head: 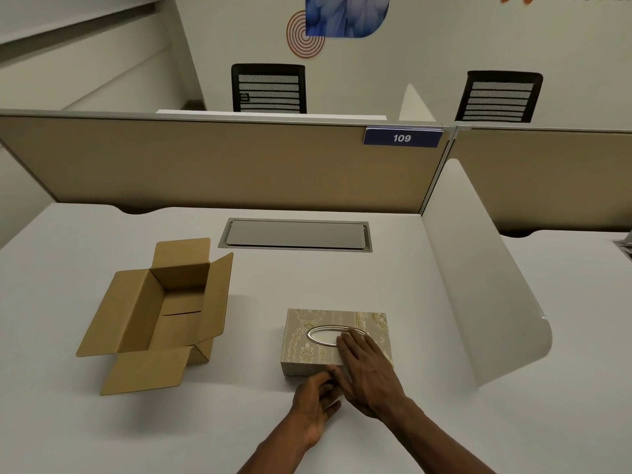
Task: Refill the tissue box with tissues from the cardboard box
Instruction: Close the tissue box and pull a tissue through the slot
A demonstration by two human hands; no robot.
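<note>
A beige patterned tissue box (318, 340) with a silver oval slot lies on the white desk, lid down. My right hand (367, 371) rests flat on its top, fingers reaching the oval ring. My left hand (316, 401) touches the box's near front edge with curled fingers. To the left stands the brown cardboard box (143, 319) with all flaps open; its inside shows only bare cardboard, no tissues visible.
A metal cable hatch (294, 234) sits in the desk behind the boxes. A beige partition (205, 162) with a "109" label closes the back. A white curved divider (478, 285) stands on the right. Two black chairs stand beyond the partition.
</note>
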